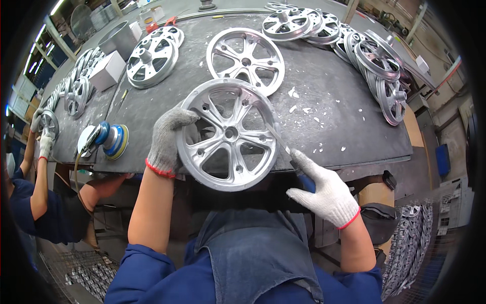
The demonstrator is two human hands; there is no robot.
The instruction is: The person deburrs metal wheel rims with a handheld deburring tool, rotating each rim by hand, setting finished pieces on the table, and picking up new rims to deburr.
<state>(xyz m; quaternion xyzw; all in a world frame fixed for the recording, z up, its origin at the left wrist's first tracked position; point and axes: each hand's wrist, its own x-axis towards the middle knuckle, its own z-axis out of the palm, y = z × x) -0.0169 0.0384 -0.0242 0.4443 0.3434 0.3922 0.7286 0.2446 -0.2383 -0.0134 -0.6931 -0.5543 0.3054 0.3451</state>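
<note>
Upright and tilted in front of me is a silver six-spoked metal wheel [231,134]. My left hand [171,133], in a grey-white knitted glove with a red cuff, is closed round its left rim. At the opposite rim, a slim pointed blade [280,140] touches or nearly touches the wheel's edge. My right hand [324,190], gloved the same way, grips that tool with the index finger along it and the thumb apart; most of its handle is hidden. Just beyond, a second spoked wheel [245,62] lies on the dark worktable [349,129].
Pale shavings [306,110] are scattered on the table. A blue-and-yellow disc sander [115,141] with a hose lies at left. Stacked wheels [147,57] stand back left, and more wheels [377,60] line the right edge. At far left, a co-worker's gloved hands [45,144] hold another wheel.
</note>
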